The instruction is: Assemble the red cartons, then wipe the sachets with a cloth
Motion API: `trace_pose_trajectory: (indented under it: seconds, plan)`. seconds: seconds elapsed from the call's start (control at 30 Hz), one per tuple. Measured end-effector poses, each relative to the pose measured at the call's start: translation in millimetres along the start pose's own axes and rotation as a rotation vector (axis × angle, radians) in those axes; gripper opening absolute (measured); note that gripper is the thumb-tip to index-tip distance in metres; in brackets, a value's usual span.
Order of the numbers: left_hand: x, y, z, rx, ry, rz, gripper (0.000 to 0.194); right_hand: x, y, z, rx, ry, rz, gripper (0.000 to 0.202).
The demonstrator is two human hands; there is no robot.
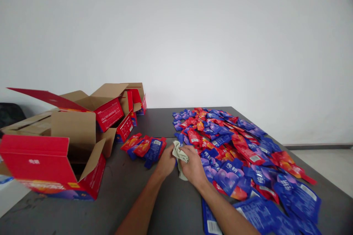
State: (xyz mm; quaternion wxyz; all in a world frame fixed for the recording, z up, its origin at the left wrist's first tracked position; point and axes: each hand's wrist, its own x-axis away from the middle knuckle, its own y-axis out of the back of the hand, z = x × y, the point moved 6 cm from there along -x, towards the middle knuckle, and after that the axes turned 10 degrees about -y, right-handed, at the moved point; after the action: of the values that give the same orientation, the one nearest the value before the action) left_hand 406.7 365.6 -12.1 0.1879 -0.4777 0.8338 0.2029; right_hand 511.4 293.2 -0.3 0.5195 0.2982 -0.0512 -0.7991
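Both of my hands meet over the middle of the dark table (171, 205), closed around a crumpled pale cloth (178, 153). My left hand (166, 160) grips its left side, and my right hand (192, 165) grips the right side. Part of the cloth hangs down between them. What else lies inside the cloth, if anything, is hidden; a bit of blue shows just by the hands. Left of my left hand lies a short row of overlapping red and blue pouches (143, 148). Close to my right hand begins a large heap of similar pouches (228, 172).
Open red cartons with brown flaps stand on the left, the nearest (95, 176) close to the front edge and another (109, 114) behind it. The pouch heap spreads along the table's right side. A white wall (182, 43) rises behind the table.
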Motion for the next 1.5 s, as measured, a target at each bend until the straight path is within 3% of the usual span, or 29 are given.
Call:
trace_pose_trajectory:
  seconds: [0.1,0.23,0.33,0.47,0.53,0.63,0.73,0.87,0.93,1.07,1.23,1.37,1.5]
  plan:
    - [2.7,-4.0,-1.8,0.046,0.027,0.019,0.038,-3.7,7.4,-3.2,0.013,-0.041,-0.082,0.036]
    - [9.1,-11.6,3.6,0.108,0.106,-0.05,0.035,-9.0,23.9,-4.4,0.039,-0.082,-0.215,0.033]
    - [9.1,-13.1,5.8,0.125,0.09,-0.108,0.036,-9.8,22.5,0.0,0.034,-0.054,-0.153,0.033]
    - [6.4,-2.4,11.4,0.128,0.096,-0.215,0.034,-3.5,3.1,8.9,0.026,-0.03,0.053,0.039]
    - [6.7,4.3,16.2,0.178,0.142,-0.288,0.032,-0.2,-2.0,11.9,0.025,-0.035,0.091,0.041]
    - [10.1,12.8,22.3,0.26,0.22,-0.415,0.035,0.0,2.9,10.6,0.013,-0.086,0.057,0.033]
    - [13.8,19.1,25.7,0.309,0.272,-0.514,0.036,-4.8,18.7,3.0,-0.02,-0.171,-0.055,0.026]
    - [12.7,16.5,27.7,0.477,0.315,-0.485,0.027,-9.8,27.5,-6.5,-0.023,-0.266,-0.09,0.022]
    - [12.6,13.7,29.1,0.536,0.363,-0.462,0.032,-9.5,24.9,-5.9,-0.032,-0.262,-0.064,0.02]
    - [15.7,20.3,31.2,0.497,0.395,-0.554,0.057,-5.0,14.6,1.6,-0.11,-0.212,0.029,0.022]
    - [17.3,26.8,32.8,0.54,0.425,-0.621,0.053,-3.1,15.2,-0.3,-0.178,-0.237,-0.028,0.025]
    - [15.5,10.3,32.4,0.72,0.496,-0.599,0.026,-1.7,10.2,5.3,-0.139,-0.154,0.005,0.024]
    - [13.4,-10.3,27.4,0.762,0.495,-0.49,0.034,5.4,-2.7,21.6,-0.104,-0.005,0.128,0.032]
